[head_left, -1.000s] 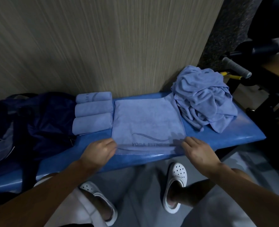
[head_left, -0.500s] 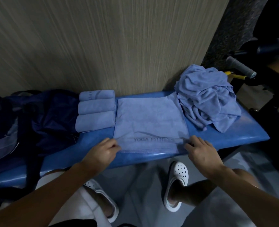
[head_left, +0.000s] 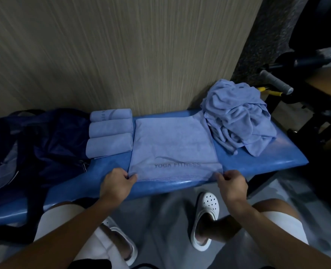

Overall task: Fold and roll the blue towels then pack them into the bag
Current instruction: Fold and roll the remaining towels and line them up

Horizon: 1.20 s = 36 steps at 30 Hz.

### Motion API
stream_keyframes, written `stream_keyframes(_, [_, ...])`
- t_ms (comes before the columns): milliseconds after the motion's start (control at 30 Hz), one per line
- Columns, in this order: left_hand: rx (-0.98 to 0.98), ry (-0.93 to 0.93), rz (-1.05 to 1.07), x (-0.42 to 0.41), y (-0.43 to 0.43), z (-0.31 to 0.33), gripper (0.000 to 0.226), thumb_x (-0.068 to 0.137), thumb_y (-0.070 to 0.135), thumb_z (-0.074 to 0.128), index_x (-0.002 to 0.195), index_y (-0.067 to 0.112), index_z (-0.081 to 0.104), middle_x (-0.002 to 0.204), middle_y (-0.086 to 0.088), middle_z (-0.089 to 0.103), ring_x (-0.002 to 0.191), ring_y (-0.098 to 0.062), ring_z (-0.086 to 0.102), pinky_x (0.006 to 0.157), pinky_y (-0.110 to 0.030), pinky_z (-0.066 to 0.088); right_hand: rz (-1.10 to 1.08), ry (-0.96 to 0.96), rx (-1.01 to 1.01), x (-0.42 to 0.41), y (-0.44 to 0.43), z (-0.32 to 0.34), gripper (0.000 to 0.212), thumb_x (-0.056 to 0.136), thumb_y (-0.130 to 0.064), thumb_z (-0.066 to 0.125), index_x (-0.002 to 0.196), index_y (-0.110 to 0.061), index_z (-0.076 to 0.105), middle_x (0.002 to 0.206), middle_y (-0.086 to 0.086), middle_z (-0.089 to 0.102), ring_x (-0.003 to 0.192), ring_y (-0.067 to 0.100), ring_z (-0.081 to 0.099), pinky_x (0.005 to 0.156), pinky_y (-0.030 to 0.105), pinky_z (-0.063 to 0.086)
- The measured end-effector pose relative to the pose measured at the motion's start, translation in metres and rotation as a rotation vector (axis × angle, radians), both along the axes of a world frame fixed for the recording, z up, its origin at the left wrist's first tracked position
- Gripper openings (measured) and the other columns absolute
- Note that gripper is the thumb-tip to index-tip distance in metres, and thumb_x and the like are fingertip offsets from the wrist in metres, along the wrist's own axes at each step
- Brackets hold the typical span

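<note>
A folded blue towel (head_left: 173, 146) printed "YOGA FITNESS" lies flat on the blue bench (head_left: 257, 162). My left hand (head_left: 116, 184) pinches its near left corner. My right hand (head_left: 231, 183) pinches its near right corner. Three rolled blue towels (head_left: 110, 133) lie side by side just left of it. A heap of loose blue towels (head_left: 238, 117) sits at the bench's right end. The dark navy bag (head_left: 50, 140) rests on the bench to the left, beside the rolls.
A wood-grain wall panel (head_left: 122, 55) stands right behind the bench. Dark gym equipment with a grey-grip handle (head_left: 276, 82) stands at the right. My knees and white clogs (head_left: 205, 216) are below the bench's front edge.
Both hands slid from resting on the towel's near edge to pinching its two near corners; the near edge now lies flatter along the bench's front.
</note>
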<state>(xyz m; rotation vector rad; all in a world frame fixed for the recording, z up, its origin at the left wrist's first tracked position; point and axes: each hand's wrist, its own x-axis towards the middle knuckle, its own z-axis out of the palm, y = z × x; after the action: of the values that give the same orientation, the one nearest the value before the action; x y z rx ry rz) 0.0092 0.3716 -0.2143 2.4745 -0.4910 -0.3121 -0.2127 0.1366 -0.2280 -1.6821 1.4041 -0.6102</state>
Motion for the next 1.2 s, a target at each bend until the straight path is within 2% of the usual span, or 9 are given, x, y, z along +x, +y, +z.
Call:
stream_keyframes(100, [-0.044, 0.033, 0.036, 0.000, -0.002, 0.004, 0.035, 0.081, 0.030, 0.075, 0.061, 0.005, 0.060, 0.058, -0.011, 0.062, 0.059, -0.023, 0.062, 0.061, -0.038, 0.054, -0.057, -0.044, 0.124, 0.004, -0.001, -0.004, 0.025, 0.079, -0.023, 0.073, 0.063, -0.007, 0.065, 0.059, 0.009, 0.064, 0.060, 0.025, 0.060, 0.063, 0.037, 0.052])
stream_keyframes(200, [-0.094, 0.042, 0.087, -0.002, -0.005, 0.009, 0.023, 0.078, 0.021, 0.077, 0.064, 0.012, 0.062, 0.062, -0.005, 0.064, 0.064, -0.021, 0.063, 0.064, -0.034, 0.055, -0.093, -0.116, 0.242, 0.008, 0.000, -0.004, 0.020, 0.077, -0.017, 0.076, 0.063, -0.008, 0.065, 0.060, 0.011, 0.066, 0.060, 0.024, 0.061, 0.069, 0.045, 0.058])
stream_keyframes(400, [-0.092, 0.101, 0.091, 0.001, -0.005, 0.015, 0.018, 0.074, 0.016, 0.080, 0.067, 0.017, 0.063, 0.067, 0.000, 0.064, 0.068, -0.018, 0.063, 0.065, -0.029, 0.053, -0.129, -0.308, 0.300, 0.007, 0.002, 0.006, 0.021, 0.078, -0.003, 0.076, 0.067, -0.006, 0.058, 0.060, 0.009, 0.057, 0.052, 0.016, 0.047, 0.052, 0.028, 0.042])
stream_keyframes(533, [-0.179, 0.354, 0.175, 0.003, -0.011, 0.022, 0.018, 0.076, 0.002, 0.077, 0.072, 0.006, 0.060, 0.070, -0.013, 0.064, 0.063, -0.026, 0.064, 0.059, -0.034, 0.060, -0.082, -0.373, 0.349, 0.010, 0.001, 0.012, 0.018, 0.080, 0.002, 0.073, 0.080, -0.007, 0.058, 0.067, 0.009, 0.058, 0.058, 0.017, 0.051, 0.056, 0.026, 0.045])
stream_keyframes(633, [-0.266, 0.500, 0.266, 0.002, -0.015, 0.027, 0.022, 0.077, -0.008, 0.074, 0.074, 0.003, 0.055, 0.072, -0.020, 0.061, 0.056, -0.026, 0.061, 0.048, -0.029, 0.057, -0.020, -0.290, 0.362, 0.010, -0.004, 0.012, 0.011, 0.078, 0.001, 0.073, 0.072, -0.005, 0.065, 0.064, 0.010, 0.057, 0.059, 0.019, 0.048, 0.056, 0.029, 0.042])
stream_keyframes(800, [-0.211, 0.507, 0.247, 0.001, -0.016, 0.027, 0.025, 0.080, 0.000, 0.074, 0.075, 0.007, 0.051, 0.069, -0.016, 0.060, 0.053, -0.020, 0.057, 0.043, -0.023, 0.049, 0.065, -0.219, 0.321, 0.005, -0.005, 0.015, 0.010, 0.085, -0.004, 0.067, 0.080, 0.004, 0.065, 0.066, 0.009, 0.060, 0.064, 0.018, 0.053, 0.054, 0.026, 0.043])
stream_keyframes(933, [-0.194, 0.547, 0.167, -0.002, -0.020, 0.033, 0.022, 0.084, 0.006, 0.073, 0.082, 0.010, 0.052, 0.073, -0.014, 0.060, 0.057, -0.019, 0.055, 0.049, -0.025, 0.048, 0.115, -0.210, 0.171, 0.002, -0.005, 0.016, 0.011, 0.083, -0.005, 0.070, 0.076, 0.002, 0.063, 0.061, 0.005, 0.058, 0.054, 0.013, 0.048, 0.045, 0.013, 0.039])
stream_keyframes(1067, [-0.232, 0.474, 0.149, -0.008, -0.017, 0.027, 0.020, 0.082, 0.008, 0.077, 0.079, 0.007, 0.057, 0.070, -0.013, 0.062, 0.058, -0.019, 0.057, 0.048, -0.023, 0.052, 0.115, -0.245, 0.104, 0.000, -0.003, 0.014, 0.013, 0.083, -0.005, 0.072, 0.088, -0.004, 0.061, 0.081, 0.011, 0.068, 0.068, 0.016, 0.059, 0.060, 0.020, 0.044])
stream_keyframes(1200, [-0.354, 0.367, 0.178, -0.014, -0.008, 0.017, 0.017, 0.079, 0.005, 0.078, 0.082, 0.003, 0.062, 0.066, -0.012, 0.063, 0.058, -0.021, 0.060, 0.051, -0.023, 0.055, 0.133, -0.220, 0.080, -0.002, -0.004, 0.008, 0.012, 0.083, -0.008, 0.073, 0.090, -0.007, 0.064, 0.084, 0.008, 0.070, 0.078, 0.020, 0.065, 0.067, 0.024, 0.047])
